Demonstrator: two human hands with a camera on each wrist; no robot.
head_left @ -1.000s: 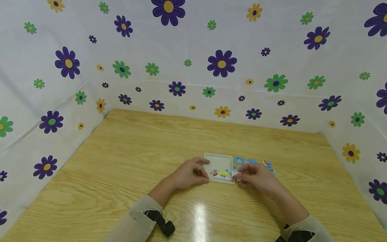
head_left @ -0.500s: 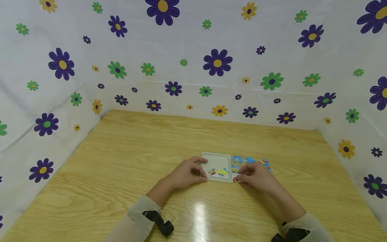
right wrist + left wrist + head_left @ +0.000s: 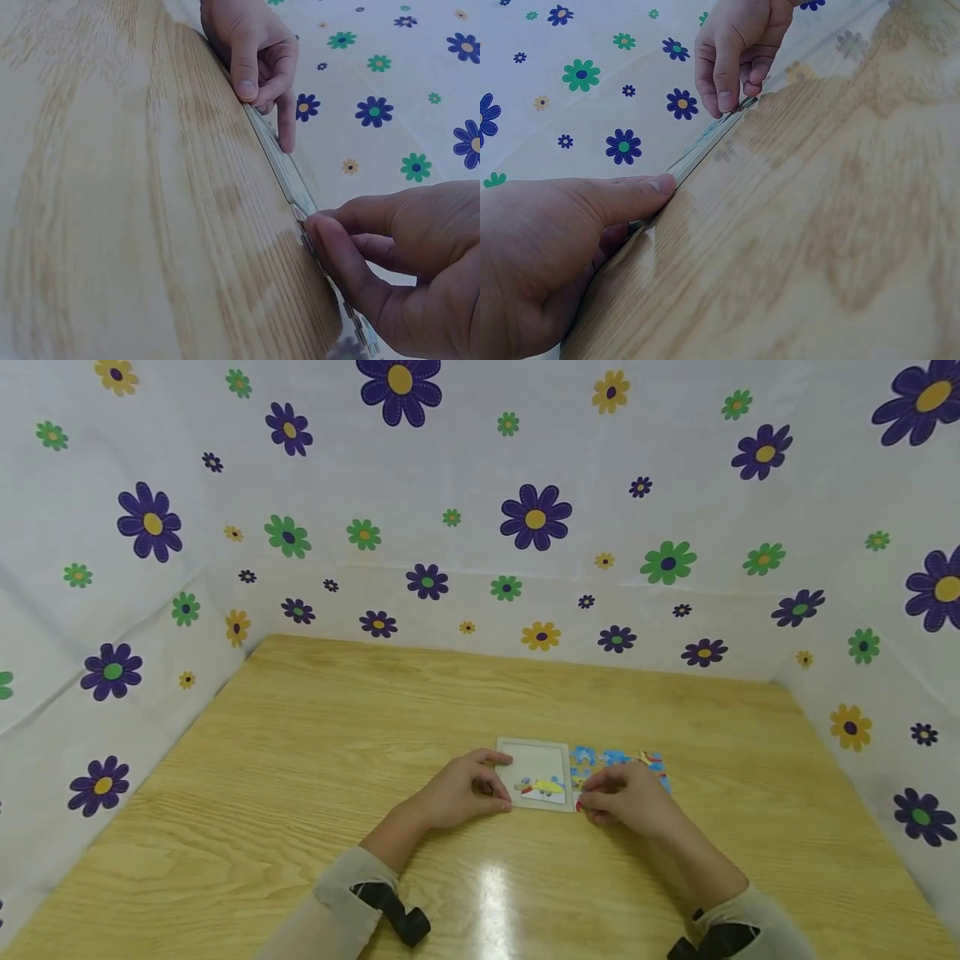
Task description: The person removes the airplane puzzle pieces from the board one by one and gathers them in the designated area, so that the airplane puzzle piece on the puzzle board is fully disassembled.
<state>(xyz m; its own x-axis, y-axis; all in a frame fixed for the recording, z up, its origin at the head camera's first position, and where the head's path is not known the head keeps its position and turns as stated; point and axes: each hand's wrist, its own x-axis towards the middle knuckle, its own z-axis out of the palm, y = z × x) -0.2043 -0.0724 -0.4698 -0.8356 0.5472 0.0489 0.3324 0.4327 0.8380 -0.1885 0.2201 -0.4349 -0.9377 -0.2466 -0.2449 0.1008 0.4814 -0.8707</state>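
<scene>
A pale, square puzzle tray [image 3: 536,762] lies flat on the table. Along its lower edge inside sit joined pieces with a yellow picture [image 3: 550,787]. My left hand [image 3: 465,792] holds the tray's left side, thumb at the near corner and index finger higher up; in the left wrist view the thumb [image 3: 641,196] presses its edge. Beside the tray's lower right corner, my right hand [image 3: 633,797] pinches a small red-and-white puzzle piece [image 3: 578,805] between thumb and fingers, mostly covered by the fingertips. Both hands show at the tray's thin edge [image 3: 281,169] in the right wrist view.
Several loose blue puzzle pieces [image 3: 583,755] lie right of the tray, partly hidden behind the right hand. A red-and-yellow piece [image 3: 649,758] is among them. The wooden table [image 3: 375,710] is bordered by a white flowered cloth [image 3: 450,460] at the back and sides.
My right fingers have closed in further over the red-and-white piece, covering more of it beside the tray's corner. The left hand keeps its hold; the head view has shifted slightly.
</scene>
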